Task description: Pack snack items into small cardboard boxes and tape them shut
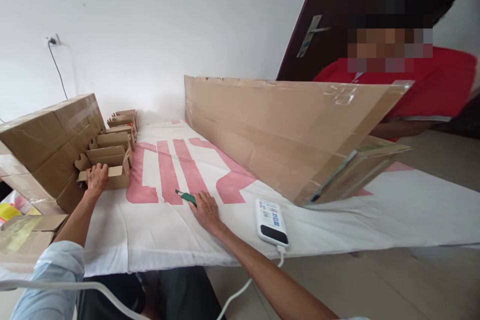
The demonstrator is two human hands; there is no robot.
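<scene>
My left hand (97,178) grips the front edge of an open small cardboard box (119,180), the nearest in a row of several. Its fingers reach over the box's edge. My right hand (205,210) rests on the cloth in the middle of the table, fingers closed on a green utility knife (186,197) that points left. Behind the nearest box stand more open small boxes (119,136); red contents show in some of them.
Stacked brown cartons (56,145) stand left of the row. A long cardboard panel (262,130) divides the cloth-covered table (157,240). A white device (270,220) with a cable lies right of my right hand. Beyond the panel is a person in a red shirt (427,90).
</scene>
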